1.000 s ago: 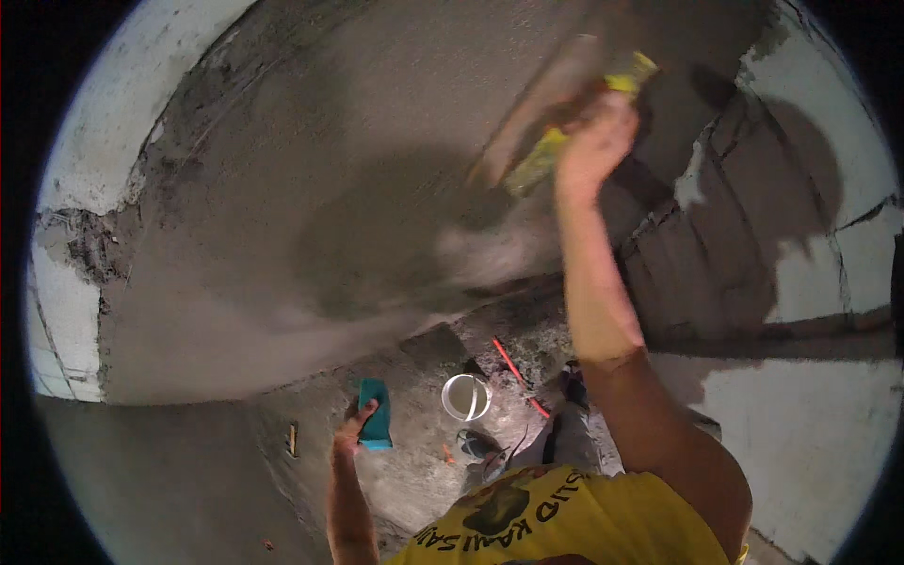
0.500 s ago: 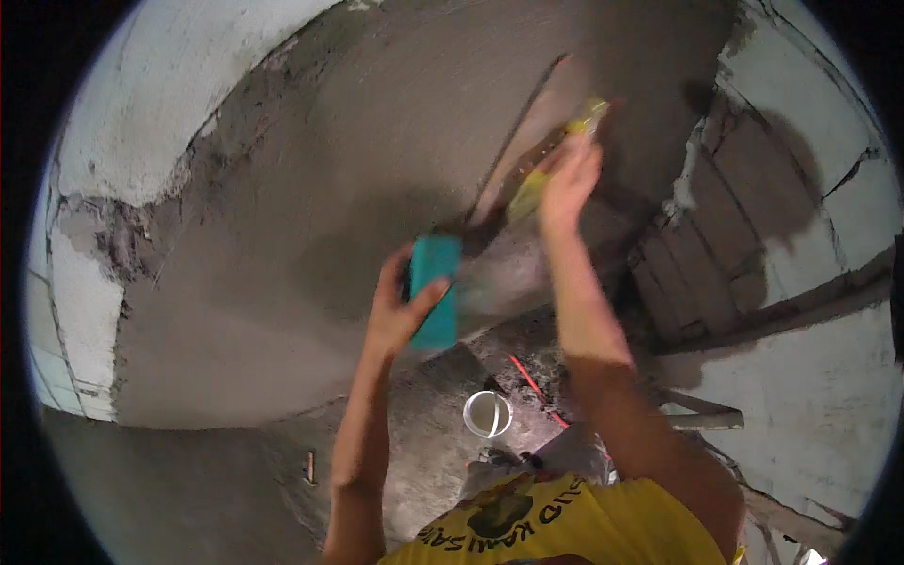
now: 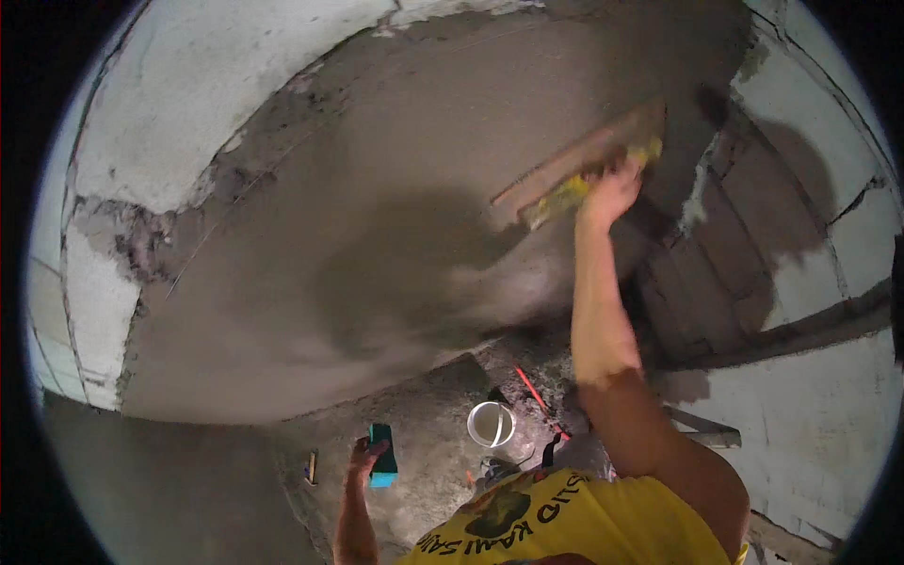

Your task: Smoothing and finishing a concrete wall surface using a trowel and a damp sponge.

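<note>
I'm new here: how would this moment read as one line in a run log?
Right grip: holds float at wall | Left grip: holds teal block | Floor: bucket, red strip

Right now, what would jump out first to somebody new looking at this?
Probably the yellow shirt at the bottom edge and, right of centre, the right hand gripping a yellow-handled float at the grey-brown wall. After that, the teal block in the left hand, low and left of centre, and the white bucket on the floor further right.
</note>
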Tool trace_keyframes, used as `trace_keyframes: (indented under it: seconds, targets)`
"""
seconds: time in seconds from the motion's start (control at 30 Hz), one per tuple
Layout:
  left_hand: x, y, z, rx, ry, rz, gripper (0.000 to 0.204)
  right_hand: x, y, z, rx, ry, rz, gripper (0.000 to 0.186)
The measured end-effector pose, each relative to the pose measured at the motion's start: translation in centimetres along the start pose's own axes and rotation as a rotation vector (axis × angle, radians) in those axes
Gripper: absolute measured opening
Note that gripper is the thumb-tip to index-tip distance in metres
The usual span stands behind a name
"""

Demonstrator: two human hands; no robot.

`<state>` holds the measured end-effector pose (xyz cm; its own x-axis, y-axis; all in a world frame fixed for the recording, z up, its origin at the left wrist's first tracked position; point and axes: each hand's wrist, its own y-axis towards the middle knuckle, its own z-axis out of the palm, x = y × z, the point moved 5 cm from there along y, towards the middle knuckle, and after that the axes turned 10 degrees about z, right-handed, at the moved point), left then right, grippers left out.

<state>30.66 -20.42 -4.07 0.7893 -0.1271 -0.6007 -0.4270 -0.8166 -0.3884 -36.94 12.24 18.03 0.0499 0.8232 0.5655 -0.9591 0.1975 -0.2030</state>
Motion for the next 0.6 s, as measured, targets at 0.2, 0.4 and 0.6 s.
trace_keyframes:
  seconds: [0.2, 0.4, 0.6]
  targets:
    - [-2.4, -4.2, 0.2, 0.101, -0.1, -0.187, 0.079, -3.0, -5.7, 2.2, 0.109, -0.448, -0.615, 0.031]
    - [-12.9, -7.7, 3.0, 0.187, -0.27, -0.328, 0.087, 0.8, 8.1, -5.2, 0.006, 0.022, -0.078, 0.037]
    - [-7.4, -7.0, 2.8, 0.322, -0.502, -0.296, 0.087, -7.1, -5.0, -0.4, 0.102, -0.596, -0.218, 0.046]
